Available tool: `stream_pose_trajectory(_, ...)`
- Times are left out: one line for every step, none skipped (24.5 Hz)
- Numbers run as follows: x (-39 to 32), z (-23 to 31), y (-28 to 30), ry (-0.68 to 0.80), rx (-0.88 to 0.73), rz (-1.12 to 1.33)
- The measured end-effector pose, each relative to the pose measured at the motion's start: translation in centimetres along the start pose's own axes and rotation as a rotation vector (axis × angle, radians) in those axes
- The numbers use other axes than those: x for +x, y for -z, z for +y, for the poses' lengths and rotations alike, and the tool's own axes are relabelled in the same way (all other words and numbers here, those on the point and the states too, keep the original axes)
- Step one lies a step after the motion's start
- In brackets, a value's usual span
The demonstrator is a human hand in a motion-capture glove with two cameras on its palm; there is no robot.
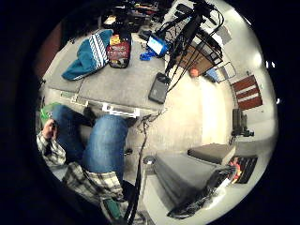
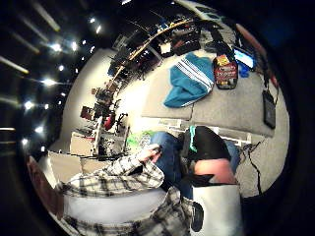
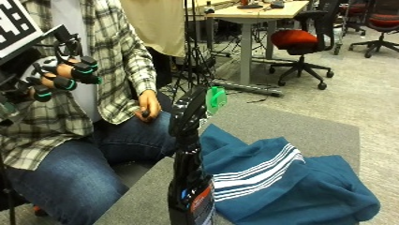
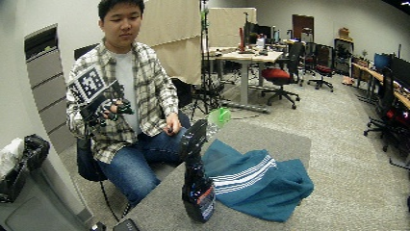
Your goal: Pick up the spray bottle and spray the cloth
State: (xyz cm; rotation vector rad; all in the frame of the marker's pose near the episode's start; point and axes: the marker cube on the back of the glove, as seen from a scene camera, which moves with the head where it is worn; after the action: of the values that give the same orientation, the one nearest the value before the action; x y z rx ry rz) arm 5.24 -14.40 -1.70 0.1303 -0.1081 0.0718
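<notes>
A black spray bottle with a green nozzle stands upright on the grey table, near its front edge. Right beside it lies a teal cloth with white stripes, crumpled. My gloved right hand is raised at chest height, well away from the table, with its fingers loosely curled and nothing in them. The bare left hand rests on the person's thigh. Both palm views look down from a distance on the bottle and the cloth on the table.
A flat black device lies near the table's edge, and a tripod stands beside the table. Behind are a desk and office chairs. The person's knees are close to the table's side.
</notes>
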Motion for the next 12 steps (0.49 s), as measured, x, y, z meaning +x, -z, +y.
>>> stream_pose_trajectory(0.3, -1.0, 0.0, 0.003, 0.013, -0.003)
stream_pose_trajectory(0.5, -2.0, 0.0, 0.005, 0.026, -0.009)
stream_pose_trajectory(0.8, -3.1, -0.1, 0.006, 0.039, -0.021)
stream_pose_trajectory(1.1, -4.2, -0.4, 0.005, 0.052, -0.038)
stream_pose_trajectory(1.5, -5.3, -0.7, 0.004, 0.06, -0.058)
stream_pose_trajectory(1.8, -6.3, -1.0, 0.004, 0.061, -0.081)
stream_pose_trajectory(2.2, -7.3, -1.4, 0.005, 0.054, -0.107)
stream_pose_trajectory(2.7, -8.3, -1.7, 0.004, 0.039, -0.137)
stream_pose_trajectory(3.1, -9.2, -2.1, -0.001, 0.021, -0.171)
stream_pose_trajectory(3.6, -10.1, -2.6, -0.008, 0.004, -0.208)
stream_pose_trajectory(4.2, -11.0, -3.0, -0.015, -0.008, -0.246)
stream_pose_trajectory(4.8, -11.9, -3.6, -0.018, -0.013, -0.283)
